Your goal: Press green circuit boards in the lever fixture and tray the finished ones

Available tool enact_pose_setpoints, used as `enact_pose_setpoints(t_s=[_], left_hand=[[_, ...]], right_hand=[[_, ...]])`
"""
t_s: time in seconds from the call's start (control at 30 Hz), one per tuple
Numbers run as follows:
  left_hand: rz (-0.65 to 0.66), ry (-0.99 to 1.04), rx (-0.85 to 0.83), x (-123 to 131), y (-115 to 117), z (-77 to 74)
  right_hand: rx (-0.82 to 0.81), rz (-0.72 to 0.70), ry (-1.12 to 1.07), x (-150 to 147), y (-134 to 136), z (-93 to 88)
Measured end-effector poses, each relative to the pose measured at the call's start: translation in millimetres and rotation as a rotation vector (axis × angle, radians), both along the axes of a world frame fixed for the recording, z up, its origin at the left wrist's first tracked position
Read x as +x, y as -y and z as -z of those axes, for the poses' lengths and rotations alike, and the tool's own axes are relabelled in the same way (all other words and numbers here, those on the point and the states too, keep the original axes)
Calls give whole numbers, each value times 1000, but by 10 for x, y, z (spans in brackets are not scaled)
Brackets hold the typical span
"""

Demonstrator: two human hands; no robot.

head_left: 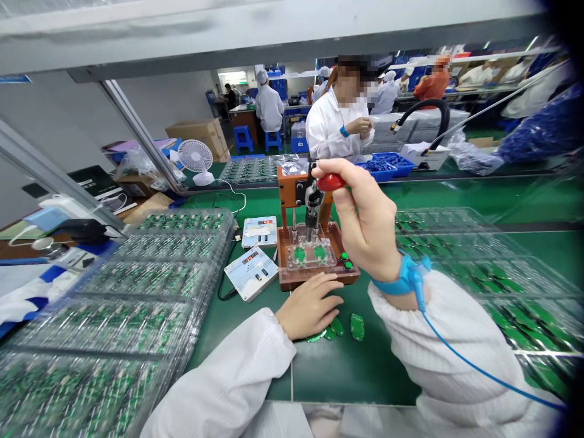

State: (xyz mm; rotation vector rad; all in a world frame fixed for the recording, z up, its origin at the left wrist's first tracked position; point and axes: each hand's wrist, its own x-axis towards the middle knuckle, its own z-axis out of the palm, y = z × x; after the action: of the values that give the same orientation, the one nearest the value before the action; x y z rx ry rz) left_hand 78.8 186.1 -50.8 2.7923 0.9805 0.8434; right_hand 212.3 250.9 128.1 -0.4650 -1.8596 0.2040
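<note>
My right hand [367,216] is closed around the red knob [330,182] of a toggle-clamp press [288,198], and a blue wrist strap [404,277] circles that wrist. Under the press, two green circuit boards [300,254] sit beneath a clear plate on the brown base. Fingers spread and palm down, my left hand [308,307] rests at the front edge of the base. Several loose green boards [335,327] lie on the mat, some partly hidden by that hand. Another board [357,326] lies to their right.
Stacked clear trays of boards [155,280] stand at left, and more trays [493,274] at right. Two small meters [252,272] with red digits are left of the press. Behind are a white fan [196,158], a blue bin [387,165] and a co-worker in white [335,125].
</note>
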Motion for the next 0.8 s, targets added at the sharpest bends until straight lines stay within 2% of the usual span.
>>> enact_pose_setpoints(t_s=[0.17, 0.33, 0.5, 0.67, 0.8], left_hand=[[-8, 3, -24, 10, 9, -15], [-16, 23, -24, 17, 11, -19], [-10, 26, -31, 26, 4, -17], [-8, 5, -34, 19, -8, -1], [17, 1, -106, 12, -20, -37]], right_hand=[[56, 39, -27, 42, -3, 161], [75, -119, -25, 82, -77, 430], [-28, -228, -53, 48, -69, 584], [-134, -251, -189, -58, 2, 647], [-192, -281, -218, -79, 25, 691]])
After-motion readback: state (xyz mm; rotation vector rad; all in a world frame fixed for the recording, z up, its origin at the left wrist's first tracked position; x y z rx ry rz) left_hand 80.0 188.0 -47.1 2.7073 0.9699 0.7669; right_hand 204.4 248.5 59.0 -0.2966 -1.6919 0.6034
